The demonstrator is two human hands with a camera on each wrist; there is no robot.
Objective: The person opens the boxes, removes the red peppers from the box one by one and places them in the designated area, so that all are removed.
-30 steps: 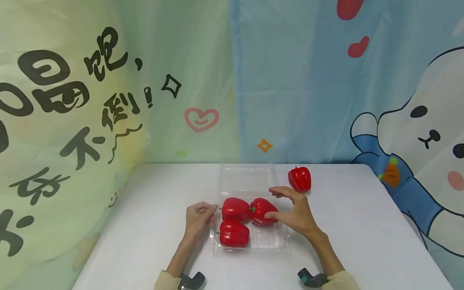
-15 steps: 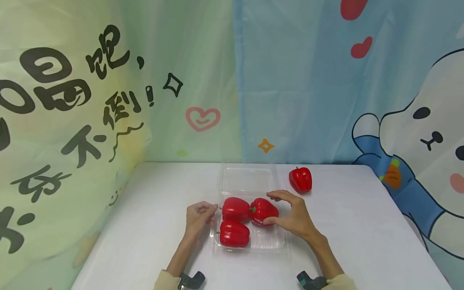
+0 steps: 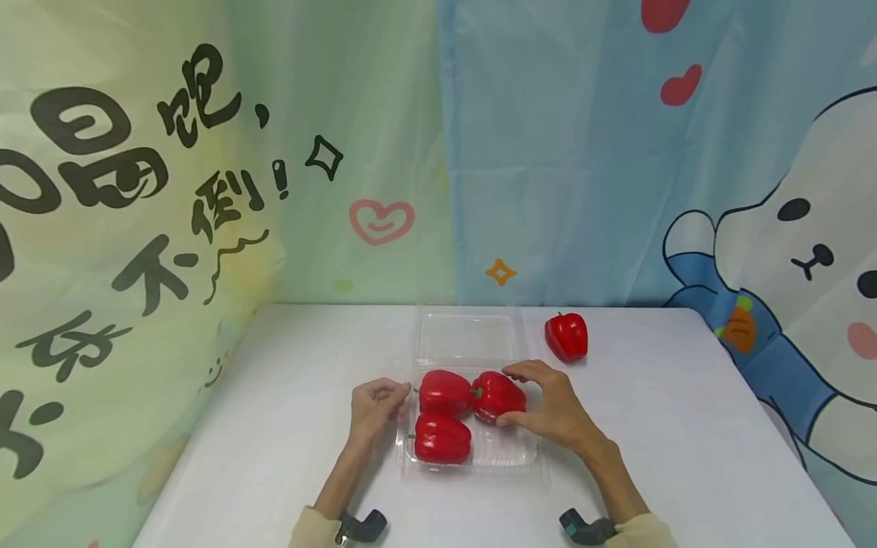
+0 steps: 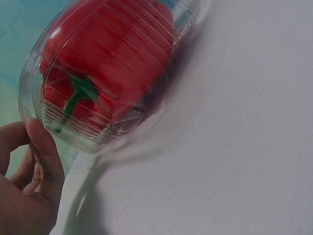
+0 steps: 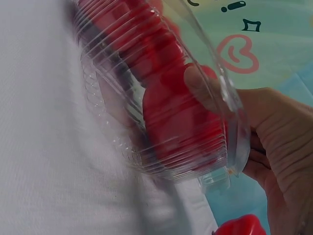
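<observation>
1. Red peppers, four in all: three sit in the tray, the back-left pepper [image 3: 444, 391], the back-right pepper [image 3: 498, 396] and the front pepper [image 3: 441, 439]; one lone pepper [image 3: 566, 336] is out on the table.
2. Clear plastic tray [image 3: 510, 450]: one, its lid [image 3: 467, 336] hinged open behind.
3. Hands: two, the left hand [image 3: 372, 408] and the right hand [image 3: 551, 407].
4. White table [image 3: 288, 396]: one.

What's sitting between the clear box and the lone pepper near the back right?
Only bare white table separates the clear box from the lone pepper, seen in the head view.
</observation>
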